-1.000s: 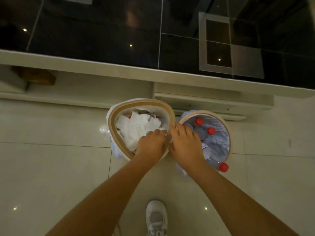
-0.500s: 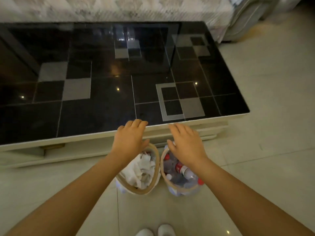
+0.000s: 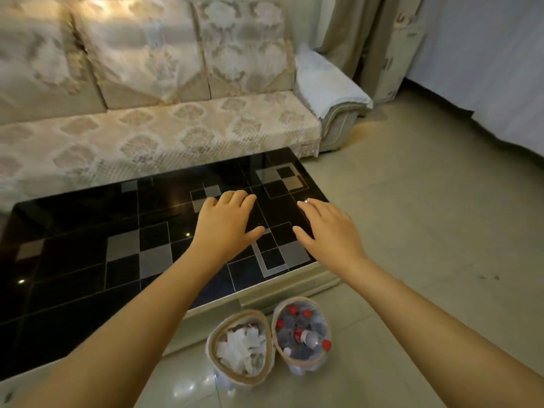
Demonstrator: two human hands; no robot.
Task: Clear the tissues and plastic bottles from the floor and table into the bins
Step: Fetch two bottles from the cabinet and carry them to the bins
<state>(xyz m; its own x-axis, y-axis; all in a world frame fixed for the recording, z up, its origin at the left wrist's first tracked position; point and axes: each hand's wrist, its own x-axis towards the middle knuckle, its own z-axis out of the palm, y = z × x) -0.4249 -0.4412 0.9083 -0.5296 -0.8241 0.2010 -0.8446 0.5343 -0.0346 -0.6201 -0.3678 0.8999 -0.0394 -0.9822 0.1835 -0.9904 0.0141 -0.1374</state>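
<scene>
Two bins stand on the floor (image 3: 426, 231) just in front of the coffee table (image 3: 73, 275), touching each other side by side near its right-hand end. The left bin (image 3: 219, 369) holds a heap of white tissues (image 3: 240, 347); their number cannot be counted, since they are crumpled together. The right bin (image 3: 276, 337) holds plastic bottles (image 3: 307, 338) with red caps; five red caps show, though the bottles beneath overlap too much for a sure count. The table's glossy black top, patterned with grey squares, carries nothing but small light reflections.

Two bare forearms reach forward over the table. The left hand (image 3: 225, 225) hangs palm down above the table's right half, fingers extended and close together, thumb spread out to the side, holding nothing. The right hand (image 3: 329, 231) is beside it, above the table's right-hand end, also palm down, fingers stretched and slightly fanned, thumb pointing inward toward the other hand, empty as well. Whether either palm touches the glass cannot be told.

Behind the table stands one patterned sofa (image 3: 164, 136), with a white towel (image 3: 326, 81) draped over its right armrest.
</scene>
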